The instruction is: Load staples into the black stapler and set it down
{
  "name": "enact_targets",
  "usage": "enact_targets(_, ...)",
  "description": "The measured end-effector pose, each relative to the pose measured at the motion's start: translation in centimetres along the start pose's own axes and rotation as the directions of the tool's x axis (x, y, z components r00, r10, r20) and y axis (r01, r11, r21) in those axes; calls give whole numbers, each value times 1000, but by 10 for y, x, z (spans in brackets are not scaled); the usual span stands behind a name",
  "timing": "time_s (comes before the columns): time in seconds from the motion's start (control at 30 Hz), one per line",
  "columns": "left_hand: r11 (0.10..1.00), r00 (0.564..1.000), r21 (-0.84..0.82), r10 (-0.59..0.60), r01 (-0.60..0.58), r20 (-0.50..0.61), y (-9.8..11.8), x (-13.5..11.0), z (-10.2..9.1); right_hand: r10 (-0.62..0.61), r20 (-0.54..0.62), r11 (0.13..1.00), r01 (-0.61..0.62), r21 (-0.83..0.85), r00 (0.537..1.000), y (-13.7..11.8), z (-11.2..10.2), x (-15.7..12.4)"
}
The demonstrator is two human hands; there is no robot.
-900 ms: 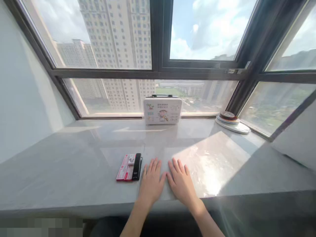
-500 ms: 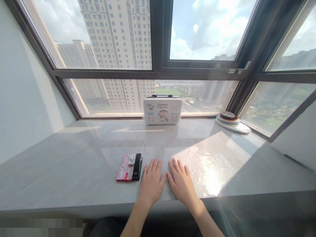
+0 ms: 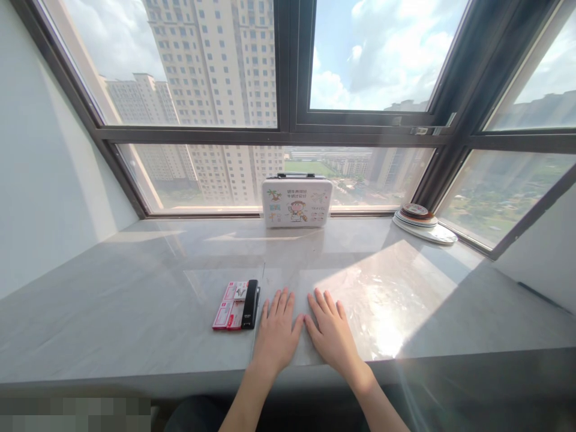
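My left hand (image 3: 278, 330) lies flat on the grey marbled sill (image 3: 135, 312), palm down with its fingers apart. My right hand (image 3: 330, 330) rests flat beside it, the two thumbs close together or touching. Neither hand holds anything. Just left of my left hand is a black stapler (image 3: 249, 305), lying lengthwise away from me. Against its left side are small red-and-white boxes (image 3: 227, 307), one with a picture of staples or a similar small item on it.
A white case (image 3: 297, 204) with cartoon prints and a dark handle stands upright by the window. Several stacked plates or discs (image 3: 418, 223) lie in the right corner. Dark window frames (image 3: 288, 137) border the back; the sill's front edge (image 3: 135, 376) runs before me.
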State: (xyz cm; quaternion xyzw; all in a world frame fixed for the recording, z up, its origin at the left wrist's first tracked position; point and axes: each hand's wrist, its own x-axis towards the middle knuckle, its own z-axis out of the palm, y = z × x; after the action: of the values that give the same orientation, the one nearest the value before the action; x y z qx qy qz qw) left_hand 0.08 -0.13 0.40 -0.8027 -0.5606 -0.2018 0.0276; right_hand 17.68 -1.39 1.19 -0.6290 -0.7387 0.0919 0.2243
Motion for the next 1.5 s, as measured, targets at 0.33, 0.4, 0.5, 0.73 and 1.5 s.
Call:
enact_targets(0.33,990,990,-13,140,-140,13,-2,-35,-22,-18,118,810,-55,584,993,-61,15,44)
enact_targets(0.4,989,989,-13,149,-149,13,-3,-53,-29,-55,91,787,-13,617,994,-90,21,58)
enact_targets(0.5,991,991,16,134,-134,-4,-5,-75,-30,-46,45,815,12,579,998,-124,34,77)
enact_targets(0.73,997,993,-61,39,-46,-110,-2,-81,-32,-125,29,874,96,477,992,-103,20,87)
enact_targets(1.5,995,997,-65,-75,74,-7,-8,-19,-24,303,-154,538,-36,842,940,-48,-10,74)
